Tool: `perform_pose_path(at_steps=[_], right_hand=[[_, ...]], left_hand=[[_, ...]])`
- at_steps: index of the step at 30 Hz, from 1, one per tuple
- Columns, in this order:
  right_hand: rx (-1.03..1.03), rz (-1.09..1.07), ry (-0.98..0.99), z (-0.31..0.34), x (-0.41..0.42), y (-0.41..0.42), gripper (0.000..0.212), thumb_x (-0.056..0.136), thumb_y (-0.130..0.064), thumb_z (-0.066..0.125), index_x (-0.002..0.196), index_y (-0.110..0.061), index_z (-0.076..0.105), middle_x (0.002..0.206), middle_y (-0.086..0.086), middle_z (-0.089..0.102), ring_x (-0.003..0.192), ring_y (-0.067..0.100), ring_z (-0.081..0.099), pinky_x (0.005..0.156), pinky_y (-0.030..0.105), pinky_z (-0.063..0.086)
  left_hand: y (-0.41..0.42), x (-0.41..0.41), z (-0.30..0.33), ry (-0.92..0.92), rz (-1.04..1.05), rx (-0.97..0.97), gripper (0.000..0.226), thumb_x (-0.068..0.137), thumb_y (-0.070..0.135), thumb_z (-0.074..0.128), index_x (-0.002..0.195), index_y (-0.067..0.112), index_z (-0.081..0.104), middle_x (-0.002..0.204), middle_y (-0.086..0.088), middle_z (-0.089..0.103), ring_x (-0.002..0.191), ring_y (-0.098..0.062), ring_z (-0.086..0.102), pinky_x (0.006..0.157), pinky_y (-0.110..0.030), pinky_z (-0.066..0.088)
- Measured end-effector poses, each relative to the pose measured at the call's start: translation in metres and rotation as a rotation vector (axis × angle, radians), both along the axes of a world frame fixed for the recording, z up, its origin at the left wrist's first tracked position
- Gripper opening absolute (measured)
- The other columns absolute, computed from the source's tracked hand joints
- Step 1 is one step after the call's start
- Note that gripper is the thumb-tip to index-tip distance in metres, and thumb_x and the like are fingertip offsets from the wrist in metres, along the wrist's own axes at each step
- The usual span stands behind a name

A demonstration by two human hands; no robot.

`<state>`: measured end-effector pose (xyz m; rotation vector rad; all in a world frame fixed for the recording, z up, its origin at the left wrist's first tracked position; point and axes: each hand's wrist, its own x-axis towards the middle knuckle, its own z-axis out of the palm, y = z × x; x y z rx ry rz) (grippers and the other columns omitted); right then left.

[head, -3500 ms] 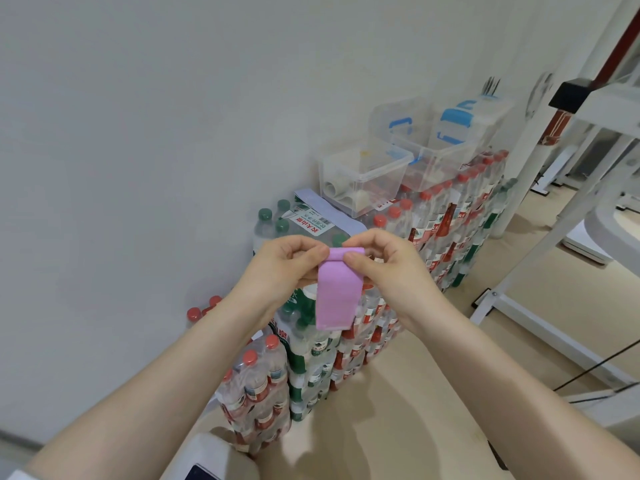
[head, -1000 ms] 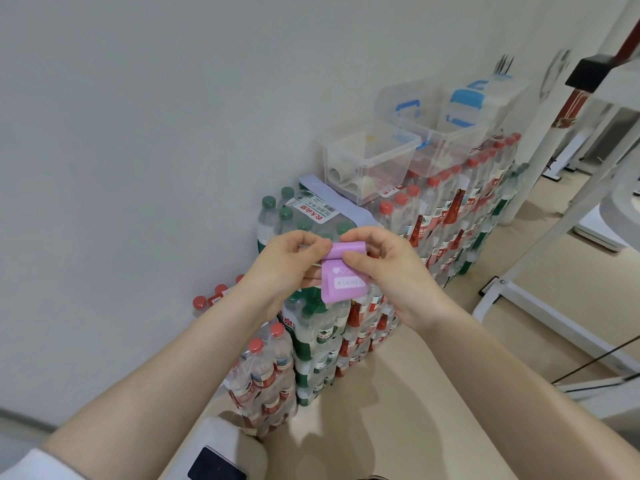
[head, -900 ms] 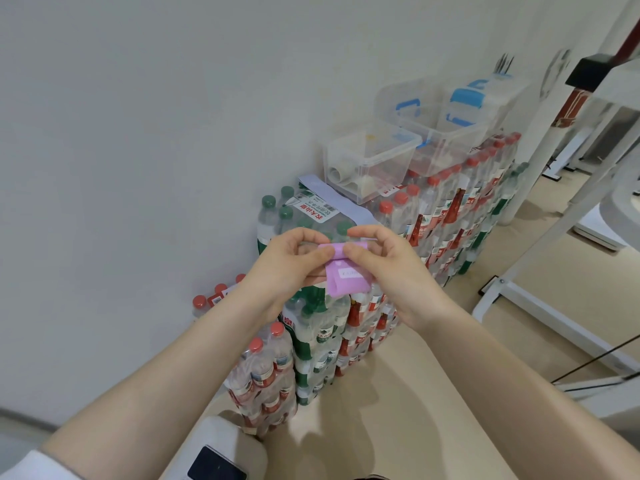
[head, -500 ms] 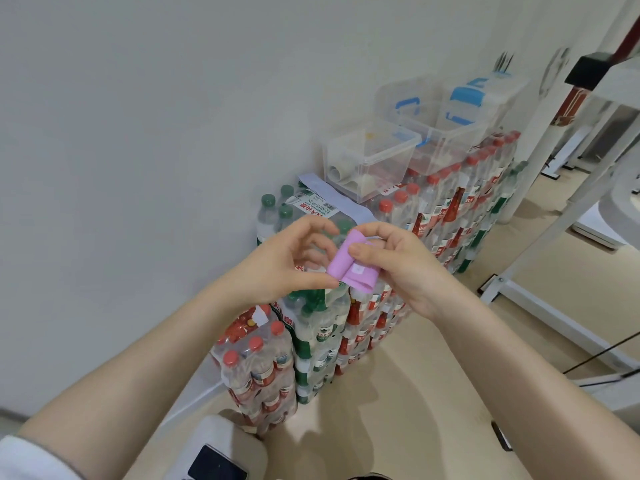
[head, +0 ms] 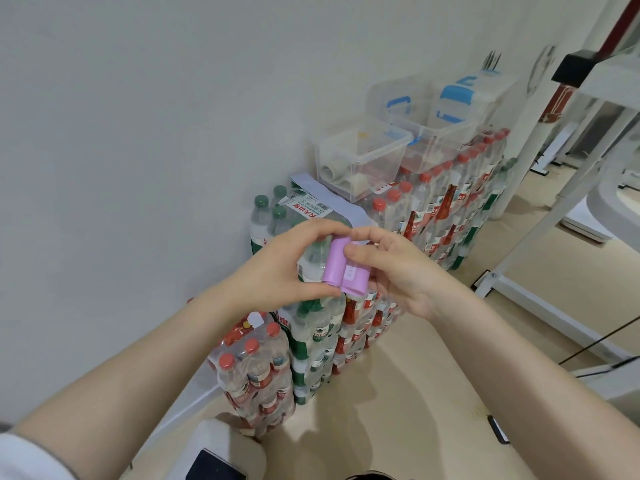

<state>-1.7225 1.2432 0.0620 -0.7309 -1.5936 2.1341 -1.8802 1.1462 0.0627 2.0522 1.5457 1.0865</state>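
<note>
Just left of the frame's centre, a small lilac roll of thin, soft sheet material (head: pixel 337 266) is held in the air between both hands, in front of the stacked bottles and touching nothing else. It stands tilted, its top leaning right, with a loose flap bearing a small white label (head: pixel 349 271) wrapped over its right side. The left hand (head: pixel 277 271) pinches the roll lengthwise: its curled forefinger arches over the top end and its thumb presses against the bottom end. The right hand (head: pixel 401 275) grips the roll's right side, thumb lying across the flap near the top, the other fingers curled behind it. A white sleeve (head: pixel 24 459) shows on the left forearm in the lower left corner. Behind the hands, shrink-wrapped packs of clear plastic water bottles with green caps (head: pixel 273 216) and with red caps (head: pixel 446 202) are stacked against a plain white wall (head: pixel 156 116); a lower pack of red-capped bottles (head: pixel 256 368) stands at the stack's near end. A clear lidless plastic box (head: pixel 360 157) sits on top of the stack, with clear boxes with blue handles (head: pixel 446 109) behind it, toward the upper right. A white metal frame (head: pixel 554 188) crosses the right side over the beige floor (head: pixel 398 393), and a black cable (head: pixel 606 337) runs at the right edge.
</note>
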Motion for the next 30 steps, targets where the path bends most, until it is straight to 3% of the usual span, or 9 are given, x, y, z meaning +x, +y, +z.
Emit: perform_pose_path(at_steps=[4,7,10,14,17,19,24,27,30], right_hand=[[-0.248,0.035,0.133,-0.003,-0.001,-0.002,0.033,0.076,0.002,0.056,0.109,-0.002,0.056,0.082,0.009,0.068,0.069,0.016,0.068,0.065,0.029,0.059],[-0.196,0.021,0.054,-0.004,-0.001,0.000,0.024,0.081,0.011,0.052,0.102,-0.001,0.058,0.083,0.011,0.066,0.066,0.015,0.068,0.067,0.028,0.058],[-0.079,0.010,-0.045,-0.002,0.001,0.003,0.017,0.078,0.009,0.058,0.092,0.002,0.060,0.073,0.008,0.069,0.061,0.013,0.067,0.062,0.023,0.058],[-0.021,-0.046,-0.081,0.001,0.003,0.003,0.010,0.079,0.008,0.060,0.080,-0.002,0.060,0.060,0.003,0.068,0.054,0.010,0.065,0.051,0.019,0.053],[-0.053,-0.052,-0.077,-0.001,0.000,0.000,0.012,0.079,0.008,0.060,0.088,0.001,0.062,0.071,0.007,0.068,0.059,0.012,0.067,0.055,0.021,0.055],[-0.033,-0.049,-0.105,-0.001,-0.004,-0.002,0.016,0.079,0.006,0.062,0.094,0.001,0.062,0.076,0.007,0.066,0.060,0.011,0.066,0.057,0.021,0.056],[0.007,-0.123,-0.127,-0.006,-0.012,-0.009,0.013,0.079,0.005,0.063,0.083,-0.006,0.057,0.076,0.007,0.061,0.062,0.012,0.062,0.063,0.026,0.057],[0.129,-0.173,-0.172,-0.011,-0.017,-0.014,0.013,0.078,0.002,0.067,0.084,-0.003,0.056,0.081,0.014,0.060,0.069,0.019,0.059,0.071,0.033,0.055],[0.159,-0.225,-0.211,-0.014,-0.020,-0.017,0.019,0.077,-0.002,0.068,0.093,0.004,0.059,0.092,0.025,0.062,0.080,0.027,0.060,0.084,0.047,0.052]], left_hand=[[-0.002,0.004,-0.005,-0.199,0.010,-0.019,0.061,0.066,0.031,0.074,0.118,0.040,0.043,0.120,0.029,0.050,0.120,0.000,0.047,0.101,-0.015,0.034],[-0.004,0.006,-0.006,-0.309,-0.001,-0.005,0.063,0.063,0.025,0.076,0.117,0.036,0.045,0.118,0.027,0.052,0.118,-0.005,0.051,0.101,-0.020,0.038],[-0.006,0.006,-0.007,-0.355,0.022,0.008,0.067,0.061,0.026,0.077,0.117,0.038,0.044,0.116,0.028,0.053,0.115,-0.007,0.053,0.098,-0.022,0.040],[-0.006,0.003,-0.010,-0.188,0.076,-0.007,0.062,0.063,0.038,0.072,0.116,0.043,0.039,0.117,0.030,0.049,0.111,0.004,0.049,0.094,-0.010,0.037],[-0.005,0.003,-0.013,-0.035,0.123,-0.023,0.061,0.065,0.041,0.072,0.116,0.043,0.037,0.117,0.029,0.043,0.109,0.011,0.045,0.089,-0.005,0.035],[-0.003,0.003,-0.014,0.037,0.147,-0.014,0.060,0.069,0.031,0.075,0.119,0.033,0.042,0.113,0.028,0.044,0.106,0.014,0.043,0.087,-0.003,0.034],[-0.001,0.005,-0.013,0.225,0.166,0.022,0.056,0.075,0.020,0.073,0.124,0.011,0.047,0.113,0.003,0.053,0.099,0.001,0.043,0.085,0.002,0.027],[0.000,0.007,-0.015,0.346,0.172,0.050,0.058,0.076,0.019,0.072,0.127,0.008,0.046,0.119,-0.005,0.057,0.107,-0.015,0.050,0.085,-0.007,0.025],[0.002,0.009,-0.018,0.418,0.178,0.072,0.057,0.075,0.015,0.073,0.125,0.005,0.048,0.116,-0.009,0.059,0.106,-0.022,0.053,0.090,-0.019,0.033]])
